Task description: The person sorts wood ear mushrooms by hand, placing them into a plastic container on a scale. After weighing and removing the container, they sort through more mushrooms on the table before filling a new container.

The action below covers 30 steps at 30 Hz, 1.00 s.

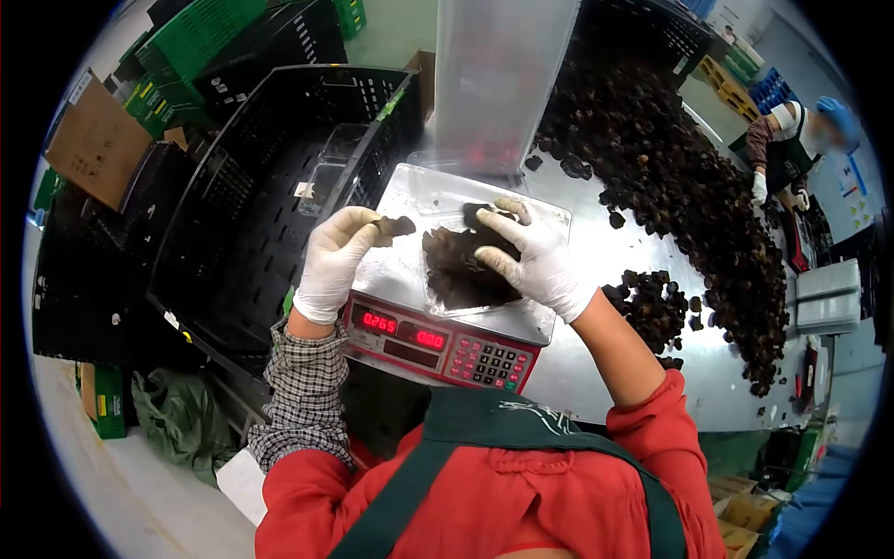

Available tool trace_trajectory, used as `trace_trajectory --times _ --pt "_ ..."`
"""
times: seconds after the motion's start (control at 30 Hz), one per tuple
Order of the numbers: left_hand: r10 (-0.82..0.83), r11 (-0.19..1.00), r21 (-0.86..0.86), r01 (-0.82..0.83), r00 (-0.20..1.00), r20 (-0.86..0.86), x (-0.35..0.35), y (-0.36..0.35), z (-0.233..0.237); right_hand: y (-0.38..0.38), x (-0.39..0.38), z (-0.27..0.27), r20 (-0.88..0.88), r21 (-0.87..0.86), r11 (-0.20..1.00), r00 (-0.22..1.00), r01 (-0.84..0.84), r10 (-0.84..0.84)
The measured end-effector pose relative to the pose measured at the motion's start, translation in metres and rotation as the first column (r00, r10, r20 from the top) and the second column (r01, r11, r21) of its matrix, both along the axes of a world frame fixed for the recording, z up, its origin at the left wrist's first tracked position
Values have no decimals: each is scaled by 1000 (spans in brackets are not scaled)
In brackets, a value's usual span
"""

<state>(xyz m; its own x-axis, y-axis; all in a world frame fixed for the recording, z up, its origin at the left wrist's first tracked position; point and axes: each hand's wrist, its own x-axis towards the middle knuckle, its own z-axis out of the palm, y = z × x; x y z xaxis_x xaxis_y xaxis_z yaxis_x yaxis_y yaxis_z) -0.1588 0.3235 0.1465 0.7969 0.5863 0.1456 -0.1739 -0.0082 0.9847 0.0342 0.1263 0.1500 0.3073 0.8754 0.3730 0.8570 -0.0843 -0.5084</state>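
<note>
My left hand [333, 256], in a white glove, pinches a small brown mushroom [398, 226] between thumb and fingertips, left of a clear plastic tray [475, 308]. The tray sits on the metal pan of a red digital scale [400, 352] and holds dark brown mushrooms [456, 265]. Over the tray's right side, my gloved right hand [545, 265] has its thumb and fingers apart, touching the mushrooms. A darker mushroom [476, 216] lies against its fingertips; whether it is gripped is hard to see. The left red display reads about 0.265.
A black crate [233, 270] with clear trays inside stands left. Behind the scale rises a stack of clear plastic trays [498, 84]. A large mushroom heap [652, 149] and a smaller pile [652, 303] cover the steel table's right. A co-worker [792, 149] stands across it.
</note>
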Motion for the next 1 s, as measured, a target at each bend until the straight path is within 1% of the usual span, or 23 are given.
trace_trajectory --times 0.1,0.13,0.23,0.27,0.3,0.37,0.4,0.43,0.47,0.5,0.53,0.57,0.6,0.63,0.67,0.7,0.77,0.8,0.83,0.9,0.93,0.97,1.0 --pt "29 1000 -6 -29 1000 12 -4 3 -4 -2 3 -10 -190 121 993 981 3 20" --pt "49 999 11 -50 999 5 -5 2 -3 -3 4 -9 -209 159 987 978 20 14" --pt "85 995 -51 -82 994 66 -5 -1 -5 -9 12 0 -270 268 960 963 78 -3" --pt "92 995 -45 -88 992 81 -5 -3 -4 -16 21 -4 -434 270 948 900 170 -37" --pt "101 994 -46 -97 991 83 -6 -8 -1 -27 20 10 -666 263 933 746 247 -9" --pt "120 992 -52 -116 989 87 -9 -23 7 -56 39 11 -746 232 914 664 334 -53" --pt "96 994 -62 -90 991 95 -12 -31 7 -72 49 8 -724 172 903 672 394 -155" --pt "44 999 -10 -43 990 134 -11 -43 11 -90 60 0 -696 113 884 671 454 -256" --pt "-23 999 -30 26 994 106 -11 -60 16 -109 77 -18 -647 55 876 685 479 -334" --pt "-89 994 -53 93 993 79 -9 -79 19 -123 79 -26 -415 -80 856 764 510 -494" --pt "-152 982 -108 154 988 28 -4 -100 19 -137 82 -34 -140 -195 802 793 564 -592" --pt "-219 963 -165 213 976 -19 3 -121 19 -157 95 -55 376 -217 794 799 568 -469" --pt "-270 938 -225 265 963 7 13 -139 12 -160 80 -34 -67 -297 822 848 486 -525" --pt "-316 906 -287 312 948 35 25 -157 0 -167 72 -26 -77 -186 898 905 399 -418" --pt "-341 885 -327 333 939 34 37 -174 -11 -168 46 5 -463 -248 929 808 276 -363" --pt "-367 862 -363 352 930 31 48 -188 -19 -163 19 33 -776 -252 958 562 139 -286" --pt "-408 819 -398 412 908 100 62 -215 -27 -163 -11 38 -561 -152 987 827 -58 -37" --pt "-351 809 -445 385 922 161 69 -232 -26 -162 -16 26 -388 -6 993 916 -119 108" --pt "-406 772 -483 413 905 125 70 -232 -27 -168 -20 20 -580 -120 993 810 22 -88" --pt "-541 750 -461 474 841 -15 62 -227 -22 -185 -8 -6 -771 -76 968 602 238 -208" --pt "-522 826 -291 483 849 -74 55 -226 -28 -191 1 -17 -784 -123 941 550 317 -287" --pt "-432 899 -121 421 898 -81 46 -226 -27 -196 9 -26 -789 -173 903 494 393 -366" --pt "-364 925 97 367 930 -50 37 -223 -29 -200 13 -34 -790 -231 848 417 476 -449"
